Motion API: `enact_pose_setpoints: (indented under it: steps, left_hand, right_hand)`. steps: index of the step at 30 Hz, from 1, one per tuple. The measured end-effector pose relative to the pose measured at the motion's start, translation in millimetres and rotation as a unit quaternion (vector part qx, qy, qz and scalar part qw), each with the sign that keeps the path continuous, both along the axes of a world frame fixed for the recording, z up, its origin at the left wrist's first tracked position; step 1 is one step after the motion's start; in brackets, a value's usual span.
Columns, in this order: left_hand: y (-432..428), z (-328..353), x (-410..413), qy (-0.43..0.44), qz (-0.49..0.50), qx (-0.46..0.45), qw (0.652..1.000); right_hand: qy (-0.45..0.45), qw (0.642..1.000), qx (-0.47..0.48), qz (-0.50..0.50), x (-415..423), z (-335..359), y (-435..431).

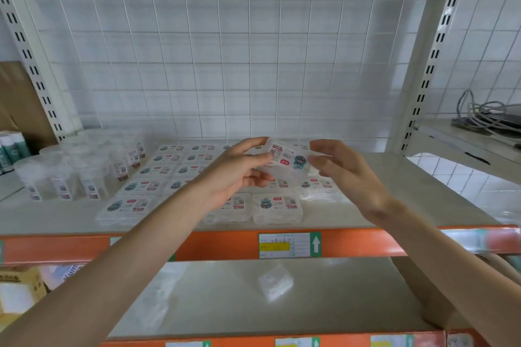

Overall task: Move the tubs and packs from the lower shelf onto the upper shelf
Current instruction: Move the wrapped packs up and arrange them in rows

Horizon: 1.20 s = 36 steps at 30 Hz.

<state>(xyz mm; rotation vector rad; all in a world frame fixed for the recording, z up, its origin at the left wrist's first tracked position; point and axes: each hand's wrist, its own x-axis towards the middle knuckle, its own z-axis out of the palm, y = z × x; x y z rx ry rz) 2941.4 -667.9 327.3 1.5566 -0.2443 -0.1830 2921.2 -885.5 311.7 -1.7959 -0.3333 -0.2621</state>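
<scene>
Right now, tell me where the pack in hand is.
Head view, centre: the pack is gripped by the left hand above the upper shelf, over the rows of packs, with the right hand at its right edge.

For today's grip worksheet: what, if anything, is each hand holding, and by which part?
The left hand grips a clear labelled pack by its left end. The right hand is open beside the pack's right end, holding nothing.

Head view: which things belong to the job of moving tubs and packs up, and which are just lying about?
Job: held pack, left hand, packs on upper shelf, tubs, loose pack on lower shelf.
Lying about: cables, cardboard, bottles, boxes.
</scene>
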Motion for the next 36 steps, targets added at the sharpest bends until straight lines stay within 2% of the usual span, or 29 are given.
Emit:
enact_pose_setpoints:
  steps: [6, 11, 17, 19, 21, 23, 25, 30, 32, 36]
  left_hand:
    - [-5.7, 3.3, -4.1, -0.021, -0.036, 0.051, 0.998]
    - [-11.3, 3.2, -4.9, -0.017, -0.043, 0.051, 0.998]
    - [-20.8, 0.6, -2.5, -0.017, -0.036, 0.039, 0.998]
    - [-23.4, 0.8, -0.8, -0.024, -0.035, 0.039, 0.998]
    - [-25.6, -0.1, 0.3, -0.032, -0.038, 0.051, 0.997]
    - [-27.7, -3.0, 1.1, -0.039, -0.040, 0.061, 0.997]
    - [-29.9, -6.8, 3.2, -0.043, -0.040, 0.070, 0.996]
    - [-32.2, -14.8, 1.8, -0.062, -0.046, 0.120, 0.990]
    - [-31.2, -16.9, -5.9, -0.134, -0.029, 0.195, 0.971]
    - [-15.4, -33.5, -22.5, -0.327, 0.036, 0.384, 0.863]
  right_hand:
    - [0.102, 0.994, -0.001, 0.038, 8.1, 14.1, 5.3]
    - [0.100, 0.989, 0.099, 0.039, 8.4, 7.8, 5.1]
    - [0.102, 0.982, 0.145, 0.060, 6.2, 1.7, -2.8]
    - [0.089, 0.990, 0.099, 0.044, 4.8, -2.0, -6.3]
    - [0.008, 0.999, -0.029, -0.012, 5.2, -7.5, -14.8]
    - [-0.099, 0.983, -0.154, -0.017, 0.6, -8.6, -22.7]
    - [-0.164, 0.958, -0.235, 0.004, -4.1, -7.9, -27.1]
    - [-0.216, 0.934, -0.281, -0.037, -9.4, -13.4, -31.7]
    - [-0.223, 0.932, -0.279, -0.058, -11.2, -18.9, -34.6]
    - [-0.190, 0.940, -0.271, -0.086, -14.6, -30.5, -47.5]
